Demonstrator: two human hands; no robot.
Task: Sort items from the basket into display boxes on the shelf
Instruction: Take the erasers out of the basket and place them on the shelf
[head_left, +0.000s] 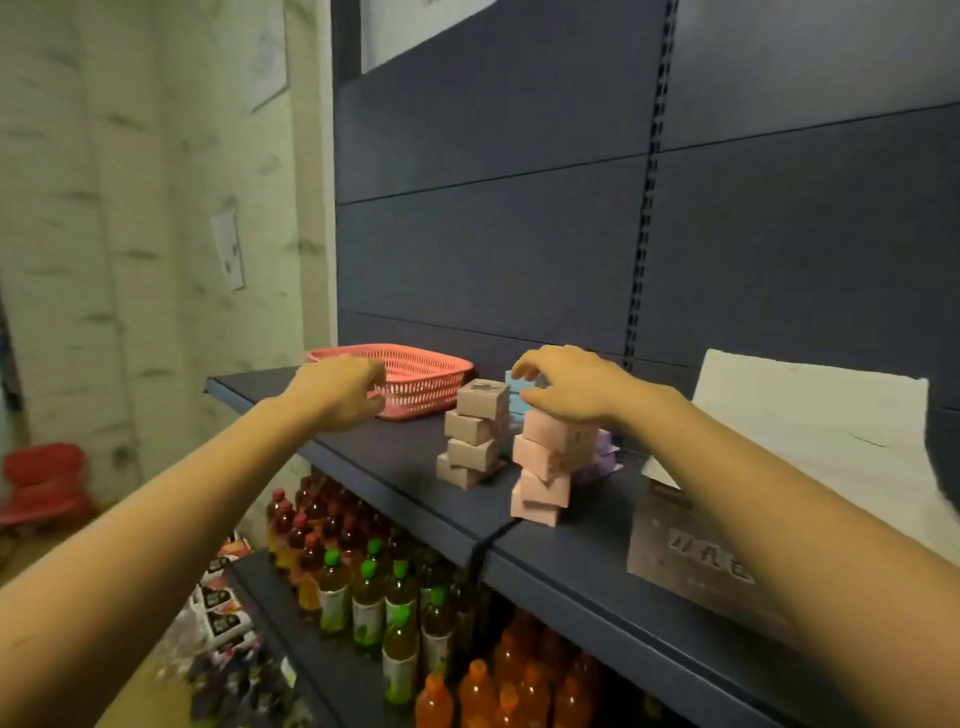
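Note:
A pink mesh basket (415, 379) stands at the left end of the dark shelf (395, 467). My left hand (337, 389) is at its near corner, with fingers and thumb curled round the rim. Right of the basket are a leaning stack of brown boxes (475, 431), a stack of pink boxes (550, 467) and purple boxes (602, 452) behind the pink ones. My right hand (566, 384) hovers over the pink stack and pinches a light blue box (516, 389) behind the brown stack. The basket's inside is hidden.
A grey display carton (691, 561) with a raised white flap (810, 431) stands at the shelf's right. Lower shelves hold red, green-capped and orange bottles (363, 597). A red chair (47, 483) is on the floor at left, by a pale wall.

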